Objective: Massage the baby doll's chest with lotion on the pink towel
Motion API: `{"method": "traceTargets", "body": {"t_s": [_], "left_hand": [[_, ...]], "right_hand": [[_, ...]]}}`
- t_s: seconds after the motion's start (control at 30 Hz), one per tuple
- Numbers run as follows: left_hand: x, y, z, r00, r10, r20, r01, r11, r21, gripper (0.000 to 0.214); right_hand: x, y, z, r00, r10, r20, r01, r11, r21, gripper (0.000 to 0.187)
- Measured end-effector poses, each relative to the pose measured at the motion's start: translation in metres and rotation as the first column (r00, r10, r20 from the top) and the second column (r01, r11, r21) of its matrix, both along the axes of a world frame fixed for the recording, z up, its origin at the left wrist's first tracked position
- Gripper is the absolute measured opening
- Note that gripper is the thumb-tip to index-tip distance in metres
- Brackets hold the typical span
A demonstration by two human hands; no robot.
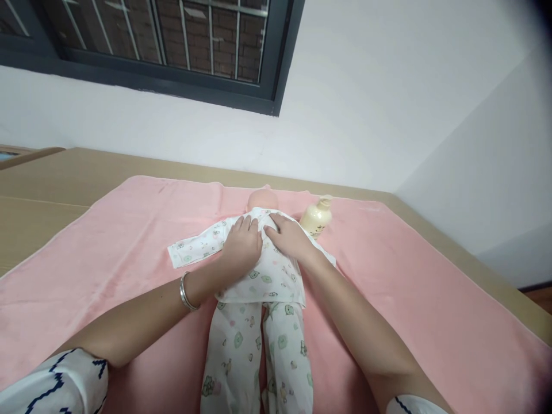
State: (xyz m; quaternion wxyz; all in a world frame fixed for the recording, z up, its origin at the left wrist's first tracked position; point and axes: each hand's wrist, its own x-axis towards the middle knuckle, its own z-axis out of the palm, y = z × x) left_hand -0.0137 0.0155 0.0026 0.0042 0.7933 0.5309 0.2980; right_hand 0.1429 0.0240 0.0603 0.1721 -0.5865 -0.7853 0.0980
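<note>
A baby doll lies on a pink cloth (142,253), its bald head (263,199) at the far end. It wears a white printed long-sleeved top (276,282) and matching trousers (282,351). Flat on the upper left of the top rests my left hand (242,246), fingers extended, a silver bangle (185,292) at the wrist. My right hand (290,236) lies open on the upper right side, thumb pointing inward. Neither hand grips anything. One sleeve (196,250) stretches out to the left; the other is partly hidden behind my right forearm.
A pale yellow pump bottle (317,217) lies or leans just right of the doll's shoulder. The cloth covers much of a light wooden surface (47,181). Beyond it rises a white wall (345,109) with a dark-framed barred window (276,57).
</note>
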Motion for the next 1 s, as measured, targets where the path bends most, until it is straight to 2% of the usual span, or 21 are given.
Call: {"method": "traceTargets", "body": {"t_s": [0.13, 0.3, 0.4, 0.47, 0.57, 0.67, 0.73, 0.9, 1.0], "left_hand": [[-0.003, 0.000, 0.005, 0.999, -0.044, -0.019, 0.045, 0.999, 0.028, 0.046], [-0.017, 0.025, 0.015, 0.993, -0.088, 0.074, 0.097, 0.986, -0.134, 0.046], [-0.021, 0.033, 0.018, 0.986, -0.125, 0.107, 0.142, 0.975, -0.168, 0.044], [-0.018, 0.028, 0.017, 0.991, -0.107, 0.077, 0.118, 0.981, -0.155, 0.044], [-0.008, 0.008, 0.010, 0.999, -0.031, -0.007, 0.031, 0.997, -0.065, 0.046], [0.001, -0.010, 0.004, 0.997, -0.045, -0.054, 0.047, 0.999, 0.027, 0.044], [0.001, -0.011, 0.004, 0.997, -0.063, -0.043, 0.064, 0.998, 0.021, 0.044], [-0.012, 0.014, 0.014, 0.998, -0.054, 0.030, 0.057, 0.992, -0.114, 0.049], [-0.015, 0.021, 0.015, 0.999, -0.026, 0.034, 0.031, 0.990, -0.134, 0.048]], "right_hand": [[-0.009, -0.002, -0.007, 0.992, -0.089, 0.086, 0.086, 0.996, 0.039, 0.045], [-0.026, -0.022, -0.008, 0.976, -0.118, 0.184, 0.110, 0.993, 0.053, 0.053], [-0.033, -0.036, -0.004, 0.969, -0.080, 0.232, 0.073, 0.997, 0.035, 0.053], [-0.031, -0.037, 0.000, 0.973, -0.044, 0.226, 0.037, 0.999, 0.037, 0.049], [-0.019, -0.022, 0.002, 0.990, -0.002, 0.141, -0.003, 0.999, 0.035, 0.041], [-0.008, -0.005, 0.000, 0.995, -0.043, 0.087, 0.041, 0.999, 0.022, 0.042], [-0.009, -0.002, -0.003, 0.991, -0.093, 0.099, 0.091, 0.995, 0.028, 0.045], [-0.029, -0.026, -0.010, 0.981, -0.101, 0.165, 0.099, 0.995, 0.022, 0.054], [-0.034, -0.034, -0.012, 0.982, -0.081, 0.169, 0.074, 0.996, 0.043, 0.055]]}}
